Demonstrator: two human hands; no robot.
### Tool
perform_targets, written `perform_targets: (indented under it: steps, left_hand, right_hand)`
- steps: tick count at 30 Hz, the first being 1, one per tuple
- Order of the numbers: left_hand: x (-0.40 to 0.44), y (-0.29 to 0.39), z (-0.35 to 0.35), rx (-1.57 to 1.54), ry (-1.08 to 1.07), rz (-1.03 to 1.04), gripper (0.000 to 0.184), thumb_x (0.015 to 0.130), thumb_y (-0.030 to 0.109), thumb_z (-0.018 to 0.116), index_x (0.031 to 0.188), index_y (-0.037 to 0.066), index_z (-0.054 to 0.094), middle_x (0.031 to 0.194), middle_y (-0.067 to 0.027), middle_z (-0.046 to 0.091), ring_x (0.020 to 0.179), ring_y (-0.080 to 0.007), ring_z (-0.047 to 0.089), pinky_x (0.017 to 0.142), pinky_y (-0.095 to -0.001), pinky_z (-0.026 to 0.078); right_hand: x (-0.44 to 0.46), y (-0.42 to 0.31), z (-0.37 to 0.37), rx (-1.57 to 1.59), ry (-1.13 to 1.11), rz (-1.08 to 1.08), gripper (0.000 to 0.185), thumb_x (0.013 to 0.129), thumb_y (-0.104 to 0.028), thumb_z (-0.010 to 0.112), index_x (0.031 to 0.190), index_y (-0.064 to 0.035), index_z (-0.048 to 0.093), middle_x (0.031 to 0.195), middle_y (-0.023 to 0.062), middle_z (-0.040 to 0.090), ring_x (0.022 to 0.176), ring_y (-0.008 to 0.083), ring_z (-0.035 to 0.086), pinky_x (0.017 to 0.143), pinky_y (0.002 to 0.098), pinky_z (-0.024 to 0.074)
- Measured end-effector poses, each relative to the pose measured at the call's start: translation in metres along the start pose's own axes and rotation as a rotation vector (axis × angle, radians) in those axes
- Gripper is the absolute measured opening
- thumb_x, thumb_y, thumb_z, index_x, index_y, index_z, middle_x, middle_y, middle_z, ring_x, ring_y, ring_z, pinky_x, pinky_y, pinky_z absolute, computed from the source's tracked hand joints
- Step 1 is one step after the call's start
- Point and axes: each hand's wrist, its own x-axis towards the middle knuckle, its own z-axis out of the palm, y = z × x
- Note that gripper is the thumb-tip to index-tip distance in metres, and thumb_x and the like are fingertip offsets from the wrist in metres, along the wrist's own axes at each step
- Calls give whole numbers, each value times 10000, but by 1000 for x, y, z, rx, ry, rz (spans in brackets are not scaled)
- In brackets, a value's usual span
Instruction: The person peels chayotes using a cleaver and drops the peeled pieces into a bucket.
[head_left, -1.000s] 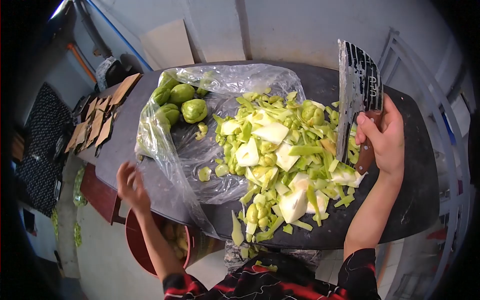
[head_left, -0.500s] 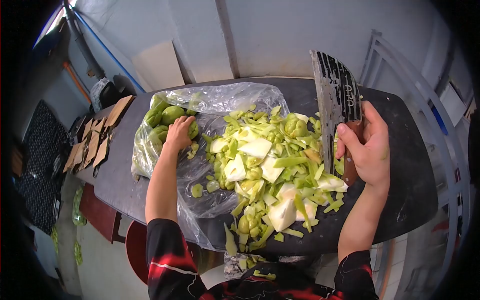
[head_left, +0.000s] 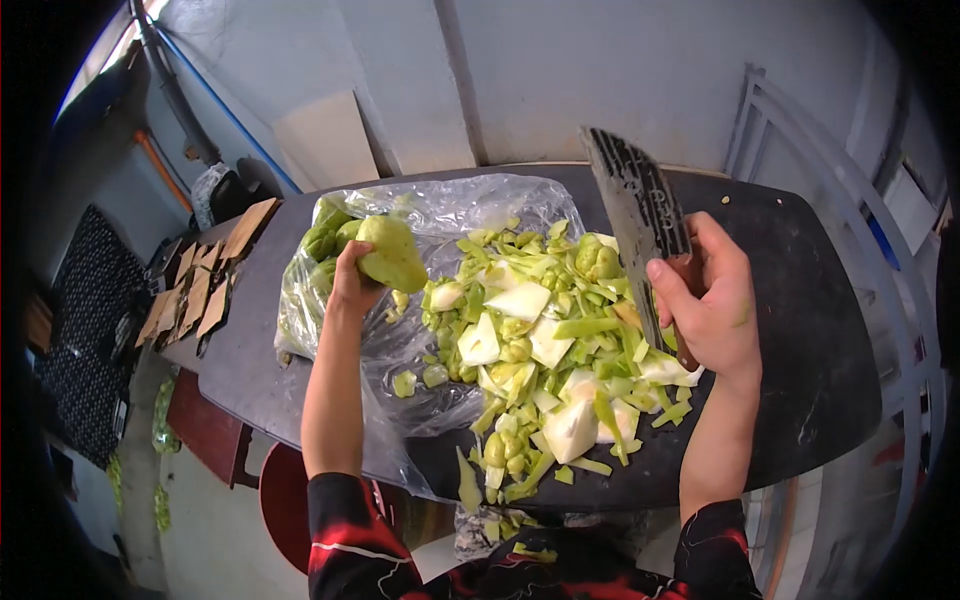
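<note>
My left hand is closed around a whole green chayote, lifted just above the clear plastic bag. More unpeeled chayotes lie inside the bag behind that hand. My right hand grips the brown handle of a cleaver, its broad dark blade upright and tilted to the left. Between my hands spreads a heap of green peelings, with white peeled chayote pieces among them. Part of the handle is hidden by my fingers.
The dark table carries everything. Flattened brown cardboard pieces lie at its left end. A grey metal railing stands to the right, and a red stool is below the front edge. Peelings hang over the front edge.
My left hand has drawn a chayote up out of the bag toward the middle. My right hand has shifted slightly left, and the cleaver now leans further left.
</note>
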Motion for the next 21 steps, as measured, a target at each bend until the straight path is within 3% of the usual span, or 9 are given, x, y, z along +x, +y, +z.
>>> perform_targets:
  steps: [2, 4, 8, 10, 13, 14, 19, 20, 21]
  left_hand:
    - [-14, 5, 30, -253, -316, 165, 602, 827, 409, 625, 1305, 51, 547, 1267, -159, 615, 1167, -314, 600, 1018, -499, 480]
    - [-25, -20, 45, -400, -7, 254, 658, 861, 555, 581, 1282, 49, 566, 1193, -156, 630, 1079, -318, 622, 905, -464, 536]
    - [-48, -72, 58, -772, 20, -62, 628, 844, 539, 666, 1246, 64, 579, 1089, -160, 603, 936, -273, 627, 737, -369, 585]
    - [-54, -68, 68, -734, -92, -47, 660, 827, 587, 688, 1219, 65, 599, 1169, -164, 604, 988, -288, 628, 747, -365, 585]
    - [-74, -77, 83, -547, -48, -123, 691, 857, 583, 655, 1325, 89, 537, 1164, -161, 626, 1069, -367, 625, 777, -439, 578]
    - [-86, -88, 89, -401, 94, -90, 664, 868, 553, 659, 1331, 95, 527, 1163, -162, 635, 1025, -386, 639, 771, -450, 576]
    - [-65, -142, 55, -238, -80, -9, 528, 906, 398, 666, 1317, 97, 531, 1194, -121, 643, 938, -288, 685, 852, -434, 575]
    - [-67, -143, 48, -243, -213, 7, 473, 991, 365, 551, 1363, 74, 536, 1280, -159, 633, 1089, -303, 664, 903, -433, 578]
    - [-68, -138, 60, -347, -207, 30, 468, 992, 347, 558, 1368, 70, 525, 1276, -153, 633, 1066, -282, 668, 890, -417, 582]
  right_hand:
    - [1, 4, 6, 3, -17, 5, 130, 899, 9, 639, 990, 13, 547, 647, -15, 561, 523, 33, 487, 475, 245, 369]
    - [0, 7, 12, -147, -6, -43, 145, 880, -15, 662, 973, 1, 552, 620, 10, 563, 507, 66, 499, 481, 271, 386]
    - [-8, -1, 40, -429, 44, -259, 159, 866, -52, 683, 962, -17, 561, 625, 110, 599, 508, 196, 605, 501, 322, 454]
    - [-13, 2, 57, -476, 24, -334, 177, 870, -72, 693, 968, -28, 552, 636, 115, 621, 551, 228, 661, 496, 360, 486]
    - [-22, 26, 77, -604, -104, -516, 193, 839, -50, 665, 959, -57, 514, 613, 99, 610, 484, 236, 647, 432, 378, 504]
    - [-25, 31, 84, -655, -152, -565, 173, 840, -43, 644, 954, -59, 515, 608, 89, 605, 472, 232, 643, 416, 370, 505]
    - [-36, 52, 109, -898, -152, -814, 141, 873, -93, 608, 999, -43, 569, 621, 41, 596, 489, 161, 632, 424, 296, 518]
    - [-38, 53, 113, -923, -142, -880, 166, 867, -109, 621, 1014, -44, 582, 619, 33, 592, 504, 151, 636, 432, 285, 520]
    - [-41, 48, 115, -946, -131, -886, 199, 775, -48, 633, 971, -38, 606, 637, 5, 545, 548, 153, 619, 491, 282, 518]
